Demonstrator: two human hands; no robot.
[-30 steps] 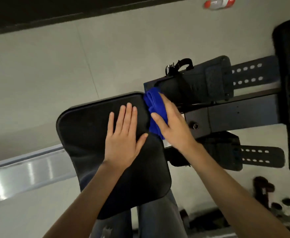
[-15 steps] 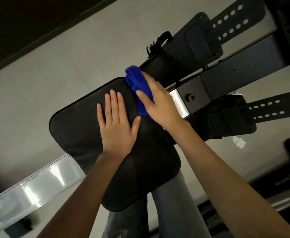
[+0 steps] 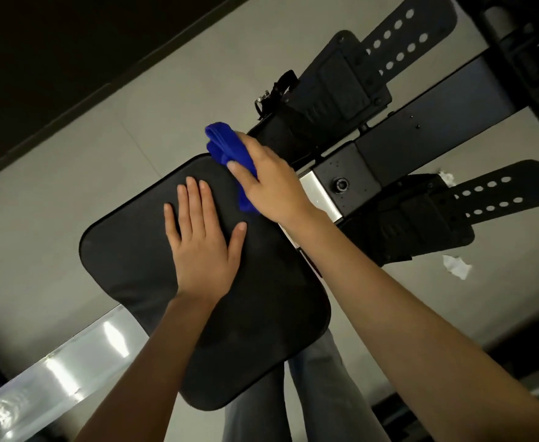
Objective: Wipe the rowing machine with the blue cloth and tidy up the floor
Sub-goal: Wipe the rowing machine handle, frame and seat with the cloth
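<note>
Looking down through the head camera, my left hand (image 3: 202, 247) lies flat on the black seat (image 3: 127, 244) of the rowing machine (image 3: 421, 138), with fingers straight and close together and thumb spread to the side; it presses on the pad and holds nothing. My right hand (image 3: 271, 183) grasps the blue cloth (image 3: 226, 148), which is bunched up, with my thumb laid across it and my fingers curled over its top. The cloth sits at the far edge of the seat, touching the pad, and a fold of it sticks out beyond my fingertips. Just past that edge a short bright stretch of the silver rail (image 3: 317, 193) shows before it meets the machine's black beam, and the same rail runs out from under the seat toward the lower left. A black foot plate (image 3: 341, 87) with a perforated strap stands on one side of the beam and a second foot plate (image 3: 421, 218) on the other. On the pale floor (image 3: 70, 173) a crumpled white paper scrap (image 3: 457, 266) lies just beside the second foot plate, and a smaller white scrap (image 3: 447, 177) shows at that plate's upper edge. My grey trouser legs (image 3: 319, 393) show below the seat, between my forearms
</note>
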